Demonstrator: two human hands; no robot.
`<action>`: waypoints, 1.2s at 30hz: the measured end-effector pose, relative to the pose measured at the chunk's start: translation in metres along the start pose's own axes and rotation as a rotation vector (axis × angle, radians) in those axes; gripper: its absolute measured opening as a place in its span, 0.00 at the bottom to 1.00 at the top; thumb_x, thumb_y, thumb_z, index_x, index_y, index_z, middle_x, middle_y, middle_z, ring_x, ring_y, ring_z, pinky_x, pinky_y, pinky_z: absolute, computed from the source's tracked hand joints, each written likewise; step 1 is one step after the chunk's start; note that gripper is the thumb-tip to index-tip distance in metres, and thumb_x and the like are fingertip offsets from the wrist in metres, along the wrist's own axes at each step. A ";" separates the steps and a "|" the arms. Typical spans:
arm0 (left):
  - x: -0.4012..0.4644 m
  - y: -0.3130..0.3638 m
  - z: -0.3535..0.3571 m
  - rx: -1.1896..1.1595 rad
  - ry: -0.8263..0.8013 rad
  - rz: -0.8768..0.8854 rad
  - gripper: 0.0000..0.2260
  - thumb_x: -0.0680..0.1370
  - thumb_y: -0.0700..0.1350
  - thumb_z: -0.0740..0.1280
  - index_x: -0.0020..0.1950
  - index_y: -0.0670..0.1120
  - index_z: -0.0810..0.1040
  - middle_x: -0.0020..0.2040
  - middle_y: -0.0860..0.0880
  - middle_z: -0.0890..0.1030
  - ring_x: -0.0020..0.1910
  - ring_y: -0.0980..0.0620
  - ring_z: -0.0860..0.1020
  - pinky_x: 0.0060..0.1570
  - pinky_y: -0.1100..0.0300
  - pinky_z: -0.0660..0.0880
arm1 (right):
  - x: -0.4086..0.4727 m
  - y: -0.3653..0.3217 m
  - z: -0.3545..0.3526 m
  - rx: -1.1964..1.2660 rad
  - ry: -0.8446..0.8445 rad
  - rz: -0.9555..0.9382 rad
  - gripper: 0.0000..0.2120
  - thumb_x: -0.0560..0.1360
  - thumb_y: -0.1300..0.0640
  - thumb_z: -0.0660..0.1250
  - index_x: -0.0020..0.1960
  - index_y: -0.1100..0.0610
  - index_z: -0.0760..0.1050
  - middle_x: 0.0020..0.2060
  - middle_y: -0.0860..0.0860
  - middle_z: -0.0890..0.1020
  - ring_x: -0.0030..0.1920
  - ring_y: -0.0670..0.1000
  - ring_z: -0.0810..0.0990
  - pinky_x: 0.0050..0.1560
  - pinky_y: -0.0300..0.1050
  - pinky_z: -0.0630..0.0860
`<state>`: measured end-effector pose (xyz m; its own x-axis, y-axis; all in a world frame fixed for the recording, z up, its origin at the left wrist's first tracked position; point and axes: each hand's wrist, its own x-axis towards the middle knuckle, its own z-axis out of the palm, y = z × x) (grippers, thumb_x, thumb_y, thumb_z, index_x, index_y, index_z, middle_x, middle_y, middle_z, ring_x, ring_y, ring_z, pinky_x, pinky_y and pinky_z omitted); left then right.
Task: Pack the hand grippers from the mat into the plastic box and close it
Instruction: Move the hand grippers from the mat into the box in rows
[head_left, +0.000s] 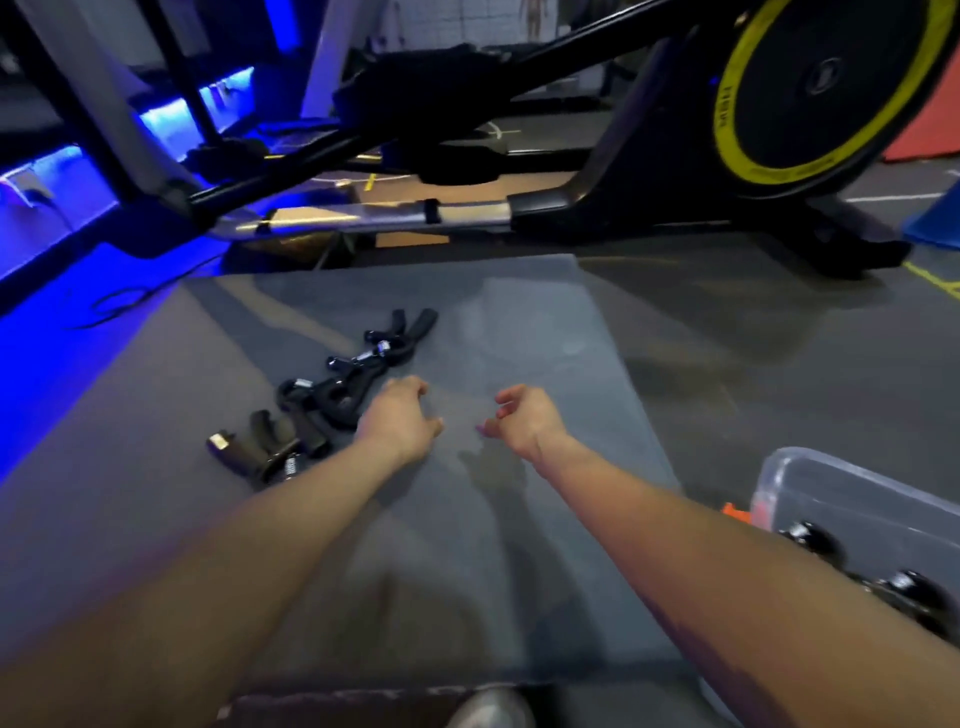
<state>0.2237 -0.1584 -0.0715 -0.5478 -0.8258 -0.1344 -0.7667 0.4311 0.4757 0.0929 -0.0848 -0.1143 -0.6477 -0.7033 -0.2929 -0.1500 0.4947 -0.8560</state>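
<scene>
Both hands are hovering over the mat (519, 322) with nothing in them: the left hand (400, 415) is hanging just beside the pile of hand grippers (332, 384), its grip loosely curled and holding nothing, and the right hand (522, 418) is floating near it, fingers relaxed and likewise bare. The grippers are lying tangled in a line on the mat's left part, well apart from the plastic box (852, 499), which is sitting on the floor at the right, lid off, with some dark rounded items already showing inside. The likely trouble is that the interlocked handles and springs are going to lift together, so one could be slipping loose on the long carry across to the box.
</scene>
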 end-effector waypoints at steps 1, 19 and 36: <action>0.001 -0.016 -0.002 0.003 0.004 -0.026 0.24 0.73 0.46 0.70 0.68 0.43 0.70 0.67 0.42 0.71 0.65 0.43 0.73 0.66 0.52 0.69 | 0.005 -0.003 0.016 0.004 -0.024 0.004 0.21 0.68 0.63 0.74 0.59 0.58 0.73 0.40 0.50 0.73 0.45 0.50 0.71 0.45 0.41 0.70; 0.048 -0.142 0.009 -0.282 0.235 -0.464 0.24 0.75 0.51 0.67 0.64 0.37 0.69 0.64 0.37 0.72 0.62 0.38 0.72 0.62 0.51 0.69 | 0.037 -0.012 0.155 -0.034 -0.175 -0.072 0.20 0.67 0.62 0.76 0.57 0.63 0.77 0.42 0.52 0.75 0.45 0.49 0.74 0.49 0.39 0.69; 0.023 -0.075 -0.018 -0.474 0.170 -0.466 0.11 0.69 0.43 0.71 0.32 0.42 0.71 0.33 0.46 0.74 0.35 0.48 0.71 0.34 0.60 0.68 | 0.003 -0.027 0.057 0.117 -0.081 0.037 0.09 0.73 0.58 0.70 0.51 0.59 0.74 0.36 0.52 0.75 0.39 0.51 0.74 0.35 0.37 0.68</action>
<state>0.2747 -0.2163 -0.0947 -0.1067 -0.9488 -0.2973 -0.6592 -0.1563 0.7356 0.1376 -0.1289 -0.1162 -0.5879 -0.7269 -0.3548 -0.0358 0.4616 -0.8864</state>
